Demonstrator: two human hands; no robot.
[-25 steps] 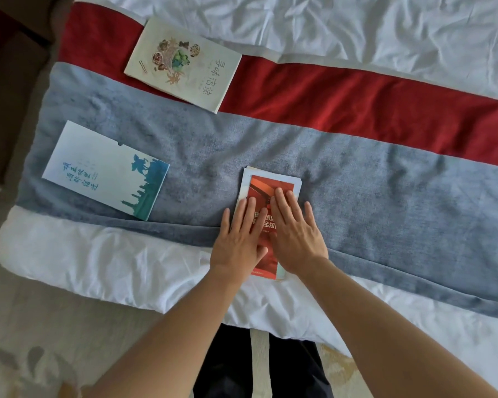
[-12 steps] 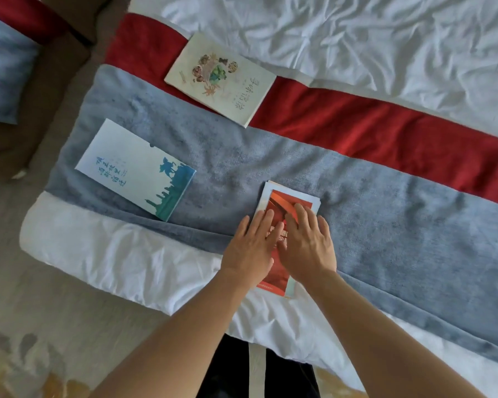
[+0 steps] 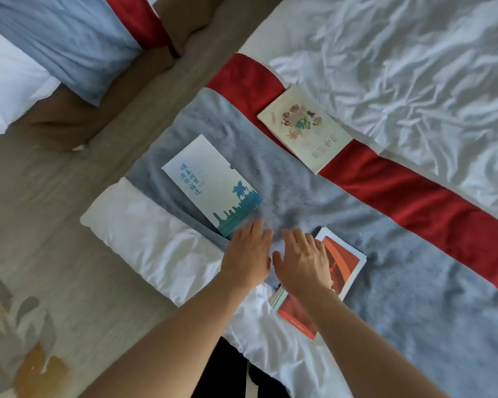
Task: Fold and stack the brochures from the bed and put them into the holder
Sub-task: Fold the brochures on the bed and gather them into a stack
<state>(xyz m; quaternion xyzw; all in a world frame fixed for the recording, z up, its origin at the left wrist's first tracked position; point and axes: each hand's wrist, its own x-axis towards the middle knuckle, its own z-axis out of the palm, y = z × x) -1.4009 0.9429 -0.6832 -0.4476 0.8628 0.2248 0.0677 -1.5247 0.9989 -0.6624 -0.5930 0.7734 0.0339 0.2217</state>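
1. Red brochure is lying flat near the foot edge of the bed, half on the grey runner, half on the white sheet. Looks like a folded stack, with other page edges peeking out at its near corner.
2. My right hand is over the left part of that red brochure, fingers spread and straight, gripping nothing. Can't tell if the palm is actually pressing on it.
3. Left hand is just beside the right one, at its 9 o'clock, also flat with straight fingers, holding nothing. Its fingertips are blurry and sit right at the near corner of the blue-and-white brochure.
4. That blue-and-white brochure lies flat on the grey runner, at about 10 o'clock from the red one.
5. Cream brochure with the little illustration sits at 12 o'clock from the red one, across the red stripe.
6. Second bed is way off at 10 o'clock, floor in between.
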